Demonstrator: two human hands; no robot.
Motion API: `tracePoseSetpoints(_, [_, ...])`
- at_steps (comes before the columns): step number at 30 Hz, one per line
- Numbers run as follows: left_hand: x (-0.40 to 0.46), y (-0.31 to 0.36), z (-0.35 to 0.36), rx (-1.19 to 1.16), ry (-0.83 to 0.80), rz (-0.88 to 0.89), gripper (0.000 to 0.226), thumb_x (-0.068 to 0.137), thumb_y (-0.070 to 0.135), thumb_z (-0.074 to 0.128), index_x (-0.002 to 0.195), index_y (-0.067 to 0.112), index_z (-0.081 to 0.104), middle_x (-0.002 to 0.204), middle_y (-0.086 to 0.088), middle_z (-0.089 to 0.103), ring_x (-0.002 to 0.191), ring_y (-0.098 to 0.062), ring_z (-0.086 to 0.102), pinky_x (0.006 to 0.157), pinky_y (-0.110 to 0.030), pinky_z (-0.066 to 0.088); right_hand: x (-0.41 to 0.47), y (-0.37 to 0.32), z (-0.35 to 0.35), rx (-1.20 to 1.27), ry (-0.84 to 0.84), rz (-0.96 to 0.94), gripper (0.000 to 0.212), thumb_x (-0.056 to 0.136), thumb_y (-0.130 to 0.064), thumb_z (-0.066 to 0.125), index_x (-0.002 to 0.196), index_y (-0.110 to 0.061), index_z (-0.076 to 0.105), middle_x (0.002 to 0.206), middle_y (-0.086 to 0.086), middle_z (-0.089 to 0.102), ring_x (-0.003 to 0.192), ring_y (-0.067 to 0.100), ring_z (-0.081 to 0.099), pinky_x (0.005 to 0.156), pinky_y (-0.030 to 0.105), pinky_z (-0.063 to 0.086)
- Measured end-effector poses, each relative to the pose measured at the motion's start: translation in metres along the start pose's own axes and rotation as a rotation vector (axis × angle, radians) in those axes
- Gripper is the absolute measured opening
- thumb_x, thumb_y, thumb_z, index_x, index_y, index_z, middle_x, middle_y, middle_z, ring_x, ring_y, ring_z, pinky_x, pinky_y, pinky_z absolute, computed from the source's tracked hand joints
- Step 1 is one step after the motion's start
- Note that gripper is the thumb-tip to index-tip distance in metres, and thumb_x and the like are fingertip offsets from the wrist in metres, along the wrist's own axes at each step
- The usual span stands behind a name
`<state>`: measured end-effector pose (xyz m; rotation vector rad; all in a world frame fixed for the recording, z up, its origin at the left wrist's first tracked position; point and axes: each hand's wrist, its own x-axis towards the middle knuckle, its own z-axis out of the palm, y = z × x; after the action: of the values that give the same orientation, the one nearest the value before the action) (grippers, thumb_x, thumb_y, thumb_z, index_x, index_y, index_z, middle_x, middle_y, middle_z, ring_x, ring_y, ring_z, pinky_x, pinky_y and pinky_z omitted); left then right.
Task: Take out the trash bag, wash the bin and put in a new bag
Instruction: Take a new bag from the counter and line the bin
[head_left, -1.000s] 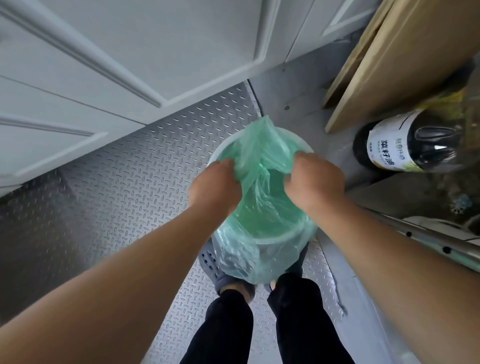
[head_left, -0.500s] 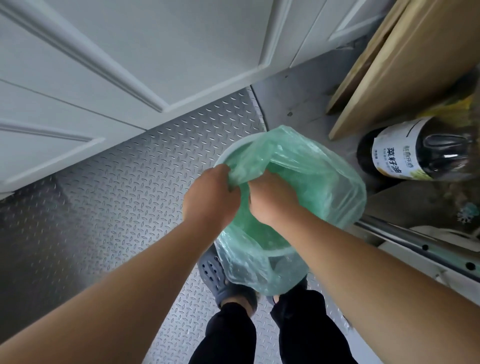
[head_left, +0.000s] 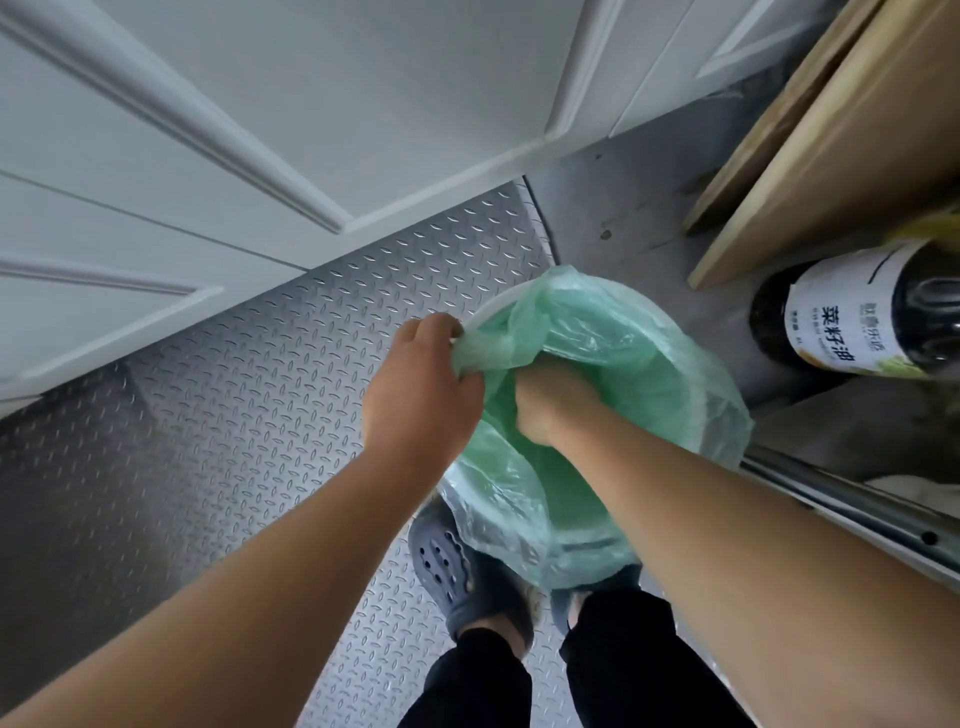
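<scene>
A thin green trash bag (head_left: 639, 353) lines a round white bin (head_left: 485, 310) on the metal floor in front of my feet. The bag's film is folded over the rim on the right and near sides. My left hand (head_left: 421, 395) grips a bunched fold of the bag at the bin's left rim. My right hand (head_left: 545, 410) is inside the bag's mouth, its fingers hidden by the film, pressing into the bag. Only a short arc of white rim shows at the far left.
White panelled cabinet doors (head_left: 260, 130) stand behind the bin. A large dark oil bottle (head_left: 857, 322) with a white label stands at the right, beside wooden boards (head_left: 831, 130). A metal rail (head_left: 857, 509) runs along the right. My grey clogs (head_left: 457, 577) stand just below the bin.
My right hand has moved from the bag's right edge to its inside, beside my left hand. The bag has spread over the right rim. My left hand has shifted to the left rim.
</scene>
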<state>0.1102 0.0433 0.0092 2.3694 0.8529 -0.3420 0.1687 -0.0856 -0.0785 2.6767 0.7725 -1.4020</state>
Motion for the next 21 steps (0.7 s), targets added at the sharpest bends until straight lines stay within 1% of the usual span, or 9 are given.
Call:
tracePoseSetpoints(3, [-0.003,0.0,-0.004,0.008,-0.032,-0.054,0.039,0.085,0.03,0.064,0.122,0.018,0.057,0.119,-0.004,0.057,0.079,-0.022,0.054,0.066,-0.034,0.049,-0.033,-0.001,-0.016,-0.072,0.116,-0.043,0.041,0.081,-0.008,0.061,0.122,-0.008,0.056,0.117,0.013,0.058,0.106,0.036,0.06,0.087,0.043,0.053])
tracePoseSetpoints(6, [-0.01,-0.001,-0.011,-0.018,-0.067,-0.108,0.059,0.083,0.041,0.07,0.133,0.018,0.05,0.126,-0.006,0.056,0.098,-0.026,0.061,0.084,-0.042,0.054,-0.075,0.001,-0.039,-0.022,0.236,-0.181,0.009,0.084,-0.007,0.058,0.092,-0.008,0.058,0.1,0.011,0.057,0.094,0.035,0.059,0.075,0.041,0.052])
tracePoseSetpoints(8, [-0.019,-0.003,-0.016,-0.101,-0.116,-0.207,0.075,0.078,0.046,0.075,0.139,0.019,0.042,0.13,-0.005,0.055,0.11,-0.026,0.058,0.095,-0.046,0.052,-0.105,0.008,-0.051,0.042,0.393,-0.184,0.011,0.085,-0.013,0.061,0.078,-0.009,0.052,0.089,0.011,0.056,0.083,0.035,0.057,0.066,0.04,0.049])
tracePoseSetpoints(10, [-0.032,-0.005,-0.019,-0.29,-0.184,-0.382,0.086,0.075,0.046,0.08,0.144,0.019,0.035,0.135,-0.007,0.053,0.114,-0.026,0.056,0.098,-0.049,0.051,-0.133,0.023,-0.056,0.082,0.626,-0.054,0.018,0.078,-0.021,0.067,0.082,-0.008,0.055,0.089,0.013,0.055,0.081,0.036,0.055,0.067,0.042,0.049])
tracePoseSetpoints(12, [-0.047,-0.007,-0.017,-0.485,-0.282,-0.553,0.09,0.075,0.04,0.083,0.146,0.018,0.031,0.138,-0.011,0.052,0.113,-0.029,0.056,0.101,-0.052,0.049,-0.156,0.044,-0.053,0.143,0.721,0.172,0.035,0.071,-0.027,0.073,0.091,-0.009,0.052,0.098,0.015,0.052,0.09,0.036,0.051,0.072,0.043,0.05])
tracePoseSetpoints(15, [-0.068,-0.011,-0.007,-0.629,-0.445,-0.721,0.092,0.076,0.036,0.083,0.147,0.019,0.029,0.142,-0.019,0.05,0.118,-0.039,0.056,0.102,-0.055,0.048,-0.167,0.063,-0.045,0.486,0.621,0.52,0.052,0.065,-0.04,0.081,0.092,-0.008,0.049,0.099,0.016,0.053,0.096,0.037,0.054,0.073,0.044,0.05])
tracePoseSetpoints(18, [-0.081,-0.016,0.004,-0.736,-0.526,-0.845,0.093,0.078,0.033,0.083,0.15,0.019,0.027,0.142,-0.024,0.049,0.115,-0.039,0.057,0.099,-0.051,0.052,-0.16,0.065,-0.048,0.972,0.506,0.822,0.071,0.051,-0.072,0.074,0.071,-0.009,0.049,0.073,0.005,0.051,0.067,0.031,0.058,0.068,0.043,0.053])
tracePoseSetpoints(20, [-0.088,-0.017,0.01,-0.781,-0.554,-0.918,0.089,0.078,0.03,0.083,0.148,0.018,0.031,0.139,-0.024,0.05,0.108,-0.034,0.058,0.09,-0.043,0.056,-0.151,0.062,-0.053,1.195,0.381,0.928,0.1,0.04,-0.086,0.068,0.095,-0.003,0.058,0.084,0.007,0.054,0.067,0.023,0.053,0.062,0.036,0.05])
tracePoseSetpoints(21, [-0.091,-0.018,0.012,-0.791,-0.56,-0.941,0.083,0.078,0.028,0.083,0.145,0.016,0.035,0.134,-0.023,0.052,0.103,-0.03,0.059,0.081,-0.038,0.058,-0.145,0.062,-0.054,1.27,0.346,0.937,0.105,0.039,-0.085,0.071,0.106,-0.005,0.058,0.089,0.007,0.054,0.065,0.021,0.052,0.055,0.031,0.049])
